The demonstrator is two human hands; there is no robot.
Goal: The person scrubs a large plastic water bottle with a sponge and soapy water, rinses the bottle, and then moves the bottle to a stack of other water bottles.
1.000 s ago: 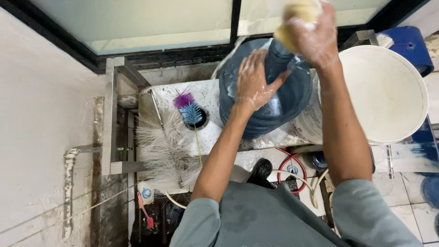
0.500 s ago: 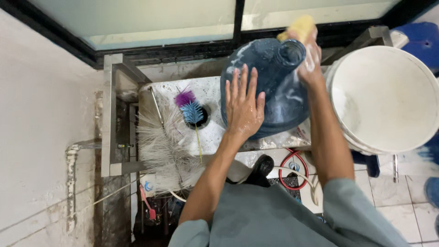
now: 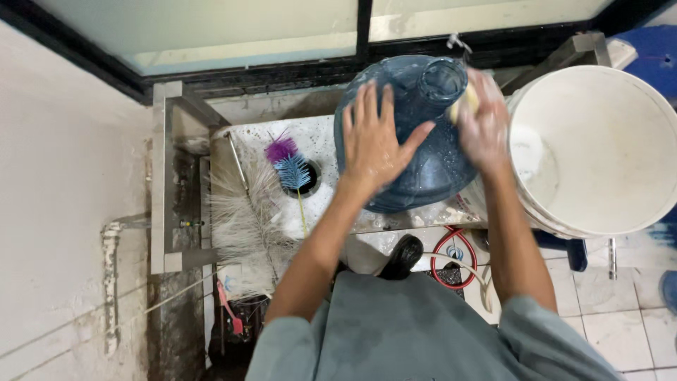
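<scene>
A: Which step are you working on?

B: You're scrubbing. Your left hand [image 3: 372,144] is lying flat, fingers spread, steadying the big blue translucent plastic water jug [image 3: 409,134] on the speckled wet worktop [image 3: 317,141]. Your right hand [image 3: 483,127] is closing on a yellow sponge [image 3: 460,107] beside the neck.

A: Next?

B: Probably turning the jug under that palm.

A: Any labels?

B: None showing. A white round bucket [image 3: 599,152] is sitting right of your sponge hand; a purple-and-blue bristle brush [image 3: 289,166] left of your palm.
</scene>
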